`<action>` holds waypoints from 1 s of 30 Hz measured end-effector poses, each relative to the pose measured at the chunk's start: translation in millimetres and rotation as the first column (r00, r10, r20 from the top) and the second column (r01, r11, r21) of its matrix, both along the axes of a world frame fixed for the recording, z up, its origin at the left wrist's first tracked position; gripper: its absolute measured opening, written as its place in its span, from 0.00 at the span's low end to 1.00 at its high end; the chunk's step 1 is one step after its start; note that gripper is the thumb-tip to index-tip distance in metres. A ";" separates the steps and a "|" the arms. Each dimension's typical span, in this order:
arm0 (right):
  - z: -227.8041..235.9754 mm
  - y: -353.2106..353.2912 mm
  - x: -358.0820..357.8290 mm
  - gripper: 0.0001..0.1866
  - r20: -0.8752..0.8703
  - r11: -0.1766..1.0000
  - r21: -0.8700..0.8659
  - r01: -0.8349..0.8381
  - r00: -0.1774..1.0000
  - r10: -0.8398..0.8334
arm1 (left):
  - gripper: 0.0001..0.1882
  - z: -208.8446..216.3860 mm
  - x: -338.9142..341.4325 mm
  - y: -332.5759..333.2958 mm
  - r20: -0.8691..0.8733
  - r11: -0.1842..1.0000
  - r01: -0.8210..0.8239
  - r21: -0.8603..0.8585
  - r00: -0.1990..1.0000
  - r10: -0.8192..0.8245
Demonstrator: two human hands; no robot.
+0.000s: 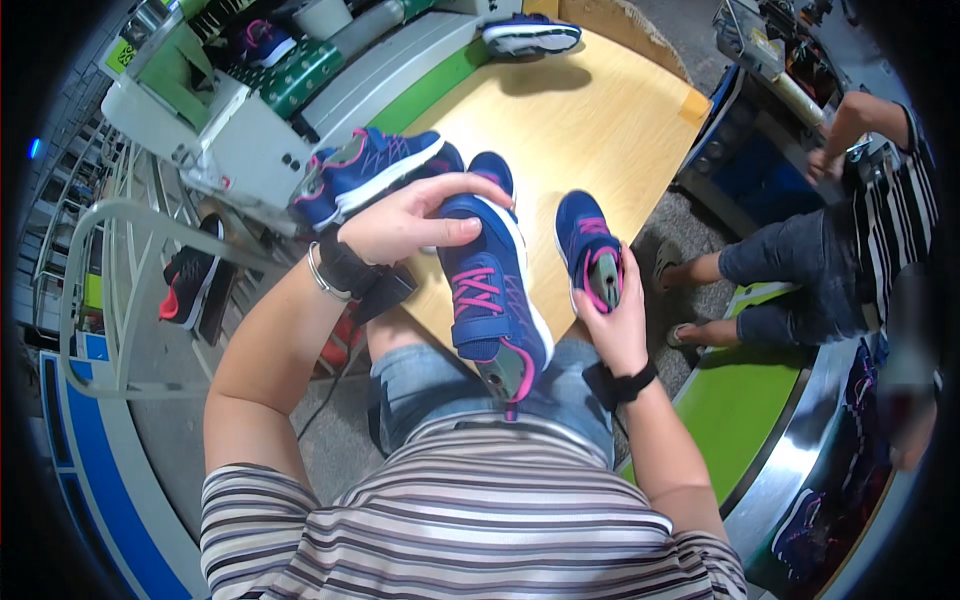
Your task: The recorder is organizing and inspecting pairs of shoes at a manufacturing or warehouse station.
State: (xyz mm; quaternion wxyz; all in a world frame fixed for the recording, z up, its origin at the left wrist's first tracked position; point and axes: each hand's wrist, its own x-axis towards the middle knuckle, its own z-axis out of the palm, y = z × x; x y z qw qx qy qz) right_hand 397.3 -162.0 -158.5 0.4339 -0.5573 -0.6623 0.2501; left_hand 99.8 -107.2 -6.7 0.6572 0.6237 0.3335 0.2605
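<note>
My left hand grips a navy sneaker by its toe, thumb on top and fingers around the far side. Pink laces, a strap and a white sole show on it; its heel points toward me, and a grey-green form fills the opening. My right hand is closed around the heel of a matching sneaker, whose toe points away over the table. Just beyond my left hand, more navy sneakers lie together, partly hidden by it.
Another sneaker lies on its side at the far end of the wooden table. At left stand a white machine and a metal rail near a black shoe. A person stands at right beside a green conveyor.
</note>
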 end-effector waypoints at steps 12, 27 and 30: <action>-5.2 1.8 -2.2 0.45 -0.128 0.997 -0.043 -0.057 0.990 0.051 | 0.29 -33.0 -9.0 -55.6 -0.037 0.995 0.088 -0.055 0.995 -0.090; -10.8 1.1 -8.9 0.45 -0.172 0.999 -0.041 -0.001 0.985 -0.006 | 0.16 -84.8 12.5 -77.8 -0.451 0.905 -0.011 0.425 0.864 0.223; -4.8 -0.3 -8.1 0.44 -0.136 0.999 -0.050 -0.009 0.991 0.003 | 0.17 -89.0 29.9 -82.5 -0.620 0.781 0.225 0.583 0.744 0.248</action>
